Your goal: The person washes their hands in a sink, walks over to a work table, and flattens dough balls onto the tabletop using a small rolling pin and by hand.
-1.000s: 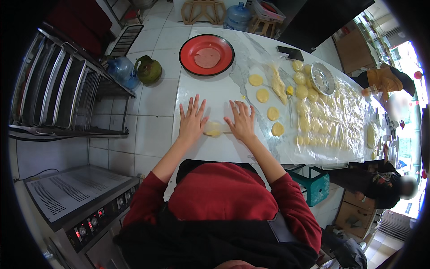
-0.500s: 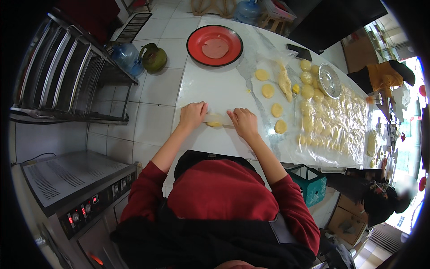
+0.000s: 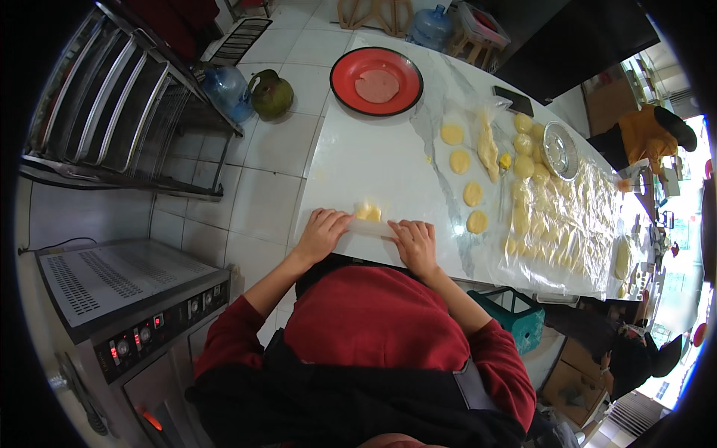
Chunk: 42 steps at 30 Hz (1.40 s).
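Observation:
My left hand (image 3: pixel 323 233) and my right hand (image 3: pixel 415 244) grip the two ends of a pale rolling pin (image 3: pixel 372 229) close to the table's near edge. Just beyond the pin, and partly under it, a small piece of yellow dough (image 3: pixel 368 212) lies on the white marbled table (image 3: pixel 358 157). Several flattened yellow dough rounds (image 3: pixel 473 194) form a row to the right of my hands. At the far side stands a red dish (image 3: pixel 404 81) with a black rim, holding a pink, flat, round mass (image 3: pixel 377 86).
Dough balls (image 3: pixel 549 224) under clear plastic cover the table's right part, a foil tray (image 3: pixel 559 151) beside them. A bag with yellow dough (image 3: pixel 487 145) lies nearer. Left are a tray rack (image 3: pixel 123 97) and an oven (image 3: pixel 134 299). Two people are at the right.
Both hands have drawn the rolling pin toward my body. More of the dough piece shows beyond the pin, looking longer. The whole view has shifted slightly.

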Available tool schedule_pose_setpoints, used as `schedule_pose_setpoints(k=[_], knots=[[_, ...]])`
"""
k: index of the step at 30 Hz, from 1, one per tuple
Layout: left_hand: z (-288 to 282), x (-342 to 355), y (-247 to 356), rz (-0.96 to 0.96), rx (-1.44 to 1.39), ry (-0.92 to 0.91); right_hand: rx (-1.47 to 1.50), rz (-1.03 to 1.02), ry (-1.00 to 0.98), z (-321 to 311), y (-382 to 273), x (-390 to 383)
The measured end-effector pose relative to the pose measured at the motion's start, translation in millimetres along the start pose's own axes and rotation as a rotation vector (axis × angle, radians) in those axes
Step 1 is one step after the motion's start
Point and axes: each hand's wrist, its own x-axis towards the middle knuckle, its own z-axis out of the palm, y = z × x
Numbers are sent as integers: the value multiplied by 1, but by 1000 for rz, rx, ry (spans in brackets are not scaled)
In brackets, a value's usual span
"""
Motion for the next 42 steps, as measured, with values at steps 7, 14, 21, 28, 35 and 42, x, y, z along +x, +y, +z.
schedule_pose_setpoints(k=[7,14,21,28,35,42], knots=[[-6,10,-1,132,9,109,47,-52,74,-16,3,8],[2,59,-9,-79,192,-42,-78,118,5,-3,34,51],[12,100,-53,-562,116,-100,154,492,24,-18,26,96],[-2,42,-68,-815,-209,408,-30,-32,-158,29,-26,37],[-18,-20,-75,-1069,-455,612,0,-145,-281,13,-39,47],[-33,-31,-81,-1192,-692,780,175,122,-143,39,-10,59]])
